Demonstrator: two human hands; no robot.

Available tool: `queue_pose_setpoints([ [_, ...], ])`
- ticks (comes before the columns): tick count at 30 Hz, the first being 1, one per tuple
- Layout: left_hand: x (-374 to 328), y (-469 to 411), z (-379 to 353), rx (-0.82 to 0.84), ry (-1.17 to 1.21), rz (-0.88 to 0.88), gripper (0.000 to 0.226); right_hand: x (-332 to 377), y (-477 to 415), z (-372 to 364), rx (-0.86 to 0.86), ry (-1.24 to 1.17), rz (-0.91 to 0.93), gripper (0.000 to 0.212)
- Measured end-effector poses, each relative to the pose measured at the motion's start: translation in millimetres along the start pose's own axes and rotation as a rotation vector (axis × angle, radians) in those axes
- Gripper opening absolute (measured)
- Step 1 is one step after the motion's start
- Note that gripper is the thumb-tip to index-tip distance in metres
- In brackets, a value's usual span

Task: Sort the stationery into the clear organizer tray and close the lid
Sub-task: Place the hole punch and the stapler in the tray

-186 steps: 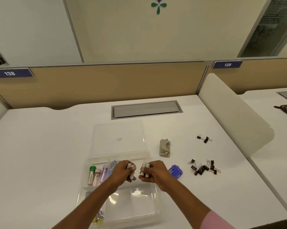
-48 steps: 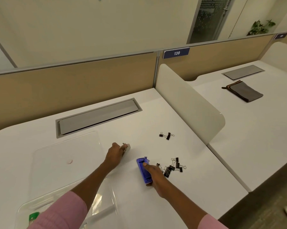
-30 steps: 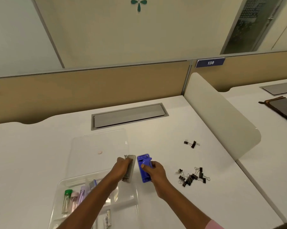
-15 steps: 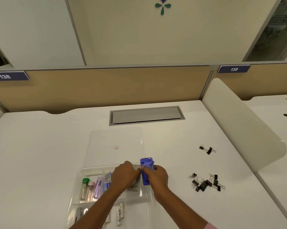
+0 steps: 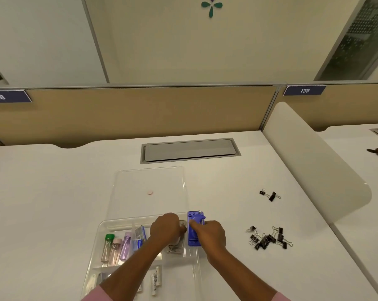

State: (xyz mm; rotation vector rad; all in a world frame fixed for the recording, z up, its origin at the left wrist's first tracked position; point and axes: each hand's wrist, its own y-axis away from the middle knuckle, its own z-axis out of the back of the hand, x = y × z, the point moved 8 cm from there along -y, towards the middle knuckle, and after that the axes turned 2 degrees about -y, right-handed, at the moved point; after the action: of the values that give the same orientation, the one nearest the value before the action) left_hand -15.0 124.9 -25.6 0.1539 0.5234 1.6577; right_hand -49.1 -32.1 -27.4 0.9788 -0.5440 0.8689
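Left hand [image 5: 168, 229] gripped a grey boxy stapler [image 5: 175, 246] inside the far-right compartment of the clear plastic organizer tray [image 5: 101, 227]. Right hand [image 5: 210, 235] clasped a blue plastic tool [image 5: 194, 232] at the tray's right rim. Recommendation: seat both flat, side by side, below rim height. Black binder clips [image 5: 268, 238] lay loose on the desk.

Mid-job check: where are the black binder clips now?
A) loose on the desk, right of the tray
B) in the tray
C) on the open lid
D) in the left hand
A: the heap of binder clips and a separate pair both lie on the desk, right of the tray.
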Motion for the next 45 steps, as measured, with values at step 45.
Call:
queue_pose_setpoints([
  [45, 44.3, 6.7, -5.9, 0.081, 0.211, -0.035, 0.031, 38.5, 13.8, -58.0, -0.005, 0.485, 0.21, 0.048],
])
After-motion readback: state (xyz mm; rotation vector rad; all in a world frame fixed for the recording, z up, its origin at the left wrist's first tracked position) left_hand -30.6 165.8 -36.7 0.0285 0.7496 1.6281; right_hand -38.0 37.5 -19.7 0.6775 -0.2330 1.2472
